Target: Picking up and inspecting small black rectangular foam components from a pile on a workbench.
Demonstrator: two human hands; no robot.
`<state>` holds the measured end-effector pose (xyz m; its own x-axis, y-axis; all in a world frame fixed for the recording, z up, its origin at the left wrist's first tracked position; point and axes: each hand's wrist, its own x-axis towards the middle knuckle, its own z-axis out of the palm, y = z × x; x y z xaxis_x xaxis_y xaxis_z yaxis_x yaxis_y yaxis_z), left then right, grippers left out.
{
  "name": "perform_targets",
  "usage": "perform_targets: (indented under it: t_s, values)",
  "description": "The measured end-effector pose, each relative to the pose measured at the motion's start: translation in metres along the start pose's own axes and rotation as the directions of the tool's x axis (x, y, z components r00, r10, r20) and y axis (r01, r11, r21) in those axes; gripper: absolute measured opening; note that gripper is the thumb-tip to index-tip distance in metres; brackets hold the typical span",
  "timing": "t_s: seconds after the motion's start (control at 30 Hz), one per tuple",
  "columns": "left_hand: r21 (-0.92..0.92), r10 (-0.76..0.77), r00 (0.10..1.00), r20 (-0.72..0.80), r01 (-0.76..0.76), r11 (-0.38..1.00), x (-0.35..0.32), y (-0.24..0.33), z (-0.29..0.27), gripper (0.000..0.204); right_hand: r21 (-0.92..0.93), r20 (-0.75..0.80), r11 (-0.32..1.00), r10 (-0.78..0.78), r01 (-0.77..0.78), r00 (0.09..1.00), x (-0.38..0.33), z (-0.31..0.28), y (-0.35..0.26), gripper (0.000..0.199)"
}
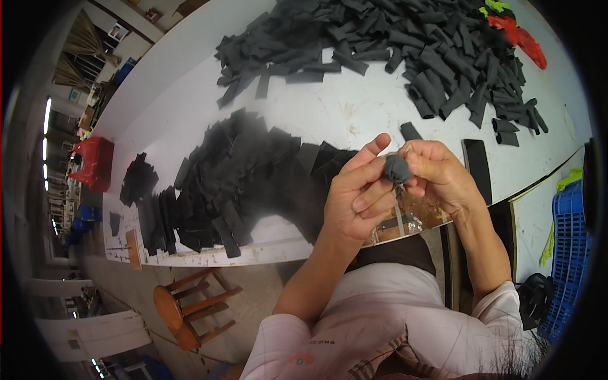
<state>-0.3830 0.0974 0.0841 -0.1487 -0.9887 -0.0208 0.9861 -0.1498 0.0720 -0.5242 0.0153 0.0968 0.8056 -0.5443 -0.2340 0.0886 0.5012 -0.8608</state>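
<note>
Between my two hands is a small dark grey cloth piece, bunched into a rounded end. My left hand grips it from the left, its fingers curled and its thumb raised. On the other side, my right hand pinches it with thumb and fingers. A thin pale upright strip shows just below the cloth, over a brown board at the table's near edge. Shiny clear plastic lies on that board. One dark grey cloth tube rests just beyond my hands.
Dark grey cloth tubes are heaped across the far table. Flat dark cloth pieces pile up at left. A black phone lies right of my hands. A wooden stool and blue crate stand beside the table.
</note>
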Motion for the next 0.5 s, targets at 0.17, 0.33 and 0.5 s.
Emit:
perform_targets:
  t_s: [0.17,0.33,0.5]
  values:
    - [0.106,-0.031,0.987,-0.157,0.048,0.993,-0.002,-0.001,-0.021,0.024,-0.009,-0.042,1.0,0.018,-0.018,0.999,0.0,-0.006,0.018,0.024]
    - [0.325,0.079,0.997,0.008,-0.077,0.943,-0.003,-0.007,0.015,0.036,-0.137,0.056,0.984,-0.104,0.11,0.993,0.005,-0.003,0.0,0.022]
    - [0.668,0.309,0.95,0.038,-0.254,0.699,-0.015,-0.009,-0.006,0.037,-0.198,0.171,0.979,-0.023,0.058,0.985,0.017,-0.012,0.003,0.021]
